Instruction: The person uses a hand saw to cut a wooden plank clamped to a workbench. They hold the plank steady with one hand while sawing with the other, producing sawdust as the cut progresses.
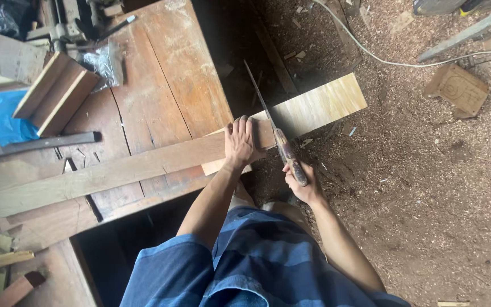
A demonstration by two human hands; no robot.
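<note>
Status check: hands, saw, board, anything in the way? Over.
Left hand flat on the long plank. Right hand grips the handsaw, blade in the plywood board. Cut line unobstructed.

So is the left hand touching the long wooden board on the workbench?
Touching. The head view shows the left hand pressed flat on the long wooden board, no gap visible.

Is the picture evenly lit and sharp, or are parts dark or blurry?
Head view: soft daylight on the plank and sawdust floor; deep shadow under the workbench edge; the left hand and the saw in the right hand look reasonably sharp; corners bend slightly.
</note>
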